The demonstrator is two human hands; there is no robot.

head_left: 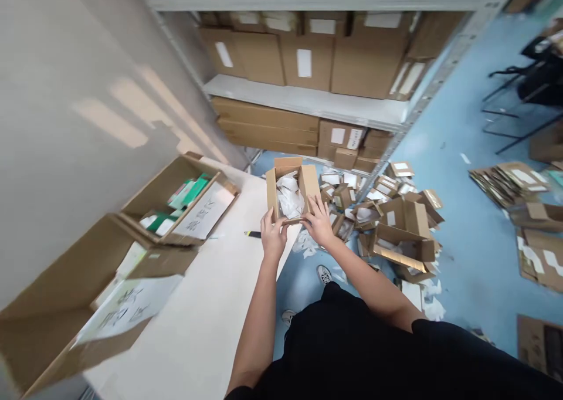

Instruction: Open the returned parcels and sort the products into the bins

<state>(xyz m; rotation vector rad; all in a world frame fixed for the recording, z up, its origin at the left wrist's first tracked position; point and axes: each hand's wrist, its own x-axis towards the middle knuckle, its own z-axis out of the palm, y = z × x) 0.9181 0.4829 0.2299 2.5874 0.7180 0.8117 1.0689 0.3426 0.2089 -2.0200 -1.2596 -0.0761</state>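
Note:
I hold a small open cardboard box [304,180] in front of me, over the right edge of the white table [206,306]. White crumpled paper [289,199] fills its inside. My left hand [272,233] grips the box's near left corner with fingers curled on the rim. On the near right side, my right hand [318,220] has its fingers laid over the wall.
Two large open cartons [176,203] [61,306] with green and white packs stand on the table's left. A dark pen [252,234] lies near the box. Discarded small boxes [396,224] and paper litter the blue floor. Shelving [308,101] with brown cartons stands ahead.

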